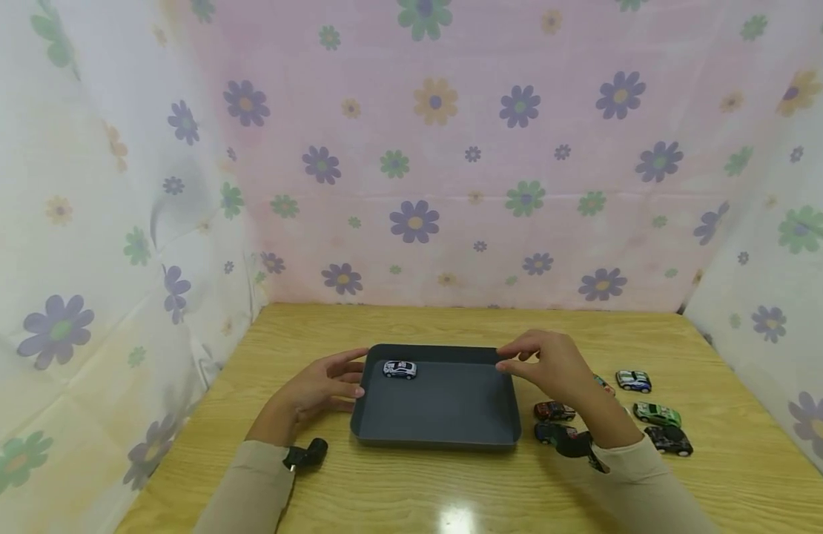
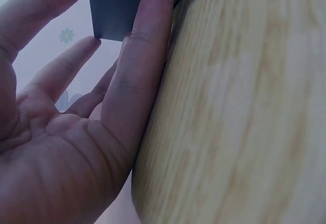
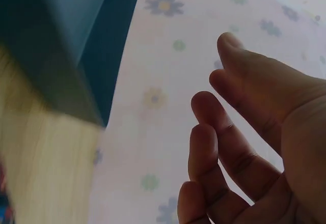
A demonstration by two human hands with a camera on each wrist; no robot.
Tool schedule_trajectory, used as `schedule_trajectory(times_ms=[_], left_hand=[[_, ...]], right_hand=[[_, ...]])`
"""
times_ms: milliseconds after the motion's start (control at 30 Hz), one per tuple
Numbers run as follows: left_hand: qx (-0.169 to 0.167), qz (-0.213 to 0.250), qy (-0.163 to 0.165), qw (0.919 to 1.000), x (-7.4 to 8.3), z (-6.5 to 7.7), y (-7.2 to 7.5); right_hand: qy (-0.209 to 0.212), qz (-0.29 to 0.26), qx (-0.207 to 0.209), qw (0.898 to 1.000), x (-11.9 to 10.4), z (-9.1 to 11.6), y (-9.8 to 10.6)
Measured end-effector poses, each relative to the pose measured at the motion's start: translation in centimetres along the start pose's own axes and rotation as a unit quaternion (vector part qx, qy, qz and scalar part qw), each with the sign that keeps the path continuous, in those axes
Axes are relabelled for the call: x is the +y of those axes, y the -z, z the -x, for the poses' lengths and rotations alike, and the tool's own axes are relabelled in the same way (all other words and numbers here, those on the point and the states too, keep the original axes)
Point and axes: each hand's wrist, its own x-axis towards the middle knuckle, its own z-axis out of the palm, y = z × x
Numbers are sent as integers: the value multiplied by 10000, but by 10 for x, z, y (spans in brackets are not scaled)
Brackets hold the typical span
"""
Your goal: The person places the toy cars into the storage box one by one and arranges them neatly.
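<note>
A dark grey rectangular tray (image 1: 445,408) lies on the wooden table, and a small white-and-dark toy car (image 1: 400,369) sits inside it near the far left corner. Beside the tray's left wall is my left hand (image 1: 321,386), its fingers extended and touching the outside of the wall. The left wrist view shows a fingertip against the dark tray wall (image 2: 114,10). My right hand (image 1: 552,367) hovers by the far right corner, holding nothing. In the right wrist view its loosely bent fingers (image 3: 204,147) stand apart from the tray (image 3: 104,76).
Several toy cars stand right of the tray, among them a red-and-black one (image 1: 554,411), a white-and-blue one (image 1: 634,381), a green one (image 1: 657,414) and a black one (image 1: 668,440). My right forearm partly covers some. A flowered cloth (image 1: 478,267) hangs behind the table.
</note>
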Motion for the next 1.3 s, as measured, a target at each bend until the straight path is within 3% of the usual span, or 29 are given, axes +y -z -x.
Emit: schedule_trajectory(times_ms=[333, 467, 800, 933, 1300], left_hand=[[49, 28, 108, 9999, 2, 1, -2], [-6, 59, 45, 10000, 1, 0, -2], [12, 86, 59, 9999, 0, 0, -1], [-13, 92, 69, 9999, 1, 0, -1], [-11, 94, 65, 9999, 2, 1, -1]], right_hand=[[-295, 202, -171, 9992, 40, 33, 23], [-376, -5, -342, 9987, 55, 42, 30], [-401, -609, -1381, 9877, 87, 49, 32], [-374, -635, -1665, 9833, 91, 50, 26], [-708, -24, -1589, 9848, 85, 47, 20]])
